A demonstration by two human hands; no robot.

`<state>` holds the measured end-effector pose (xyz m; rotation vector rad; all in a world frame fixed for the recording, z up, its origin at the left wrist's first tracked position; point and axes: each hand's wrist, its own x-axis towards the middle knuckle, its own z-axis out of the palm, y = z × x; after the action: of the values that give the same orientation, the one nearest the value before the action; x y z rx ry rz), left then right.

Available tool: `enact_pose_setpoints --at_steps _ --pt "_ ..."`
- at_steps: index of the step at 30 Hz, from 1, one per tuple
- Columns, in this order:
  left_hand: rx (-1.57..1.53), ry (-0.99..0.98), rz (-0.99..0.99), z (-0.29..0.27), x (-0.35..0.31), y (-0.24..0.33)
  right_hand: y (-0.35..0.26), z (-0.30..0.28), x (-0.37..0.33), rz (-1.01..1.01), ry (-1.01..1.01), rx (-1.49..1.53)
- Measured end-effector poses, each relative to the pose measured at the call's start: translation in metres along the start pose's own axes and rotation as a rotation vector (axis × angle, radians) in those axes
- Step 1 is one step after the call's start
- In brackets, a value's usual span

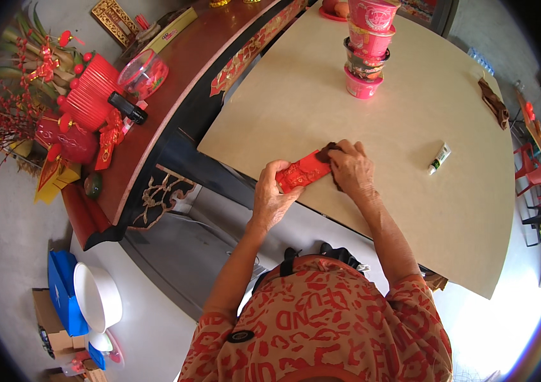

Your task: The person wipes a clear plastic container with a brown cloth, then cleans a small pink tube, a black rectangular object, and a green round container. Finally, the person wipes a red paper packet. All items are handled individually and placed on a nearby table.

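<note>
Over the table's near edge, my left hand (272, 197) is closed round one end of a flat red packet (304, 172) with a paler printed pattern. It is tilted, its far end up to the right. My right hand (352, 167) is closed on a dark brown cloth (326, 153), which is bunched against the packet's far end. Part of the cloth is hidden under the right fingers. A small white and green tube (439, 158) lies on the tabletop right of my hands.
Pink tubs (372, 43) stand stacked on the beige table (283, 108). A brown cloth strip (493, 105) lies at its right edge. Leftward, a dark red altar table (175, 83) holds a clear round container (144, 73), a black-capped object (127, 107) and red decorations. A white basin (97, 297) is lower left.
</note>
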<state>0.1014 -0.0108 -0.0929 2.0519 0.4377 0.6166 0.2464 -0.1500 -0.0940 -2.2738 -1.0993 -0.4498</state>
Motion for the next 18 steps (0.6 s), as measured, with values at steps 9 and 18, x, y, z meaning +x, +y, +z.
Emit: enact_pose_setpoints --at_steps 9,18 --pt "-0.254 -0.219 -0.056 0.029 0.01 0.024 -0.015 -0.028 -0.023 -0.008 -0.054 0.048" --pt "0.574 -0.051 0.49 0.029 0.019 0.034 0.024 -0.075 -0.063 0.092 -0.104 -0.006"
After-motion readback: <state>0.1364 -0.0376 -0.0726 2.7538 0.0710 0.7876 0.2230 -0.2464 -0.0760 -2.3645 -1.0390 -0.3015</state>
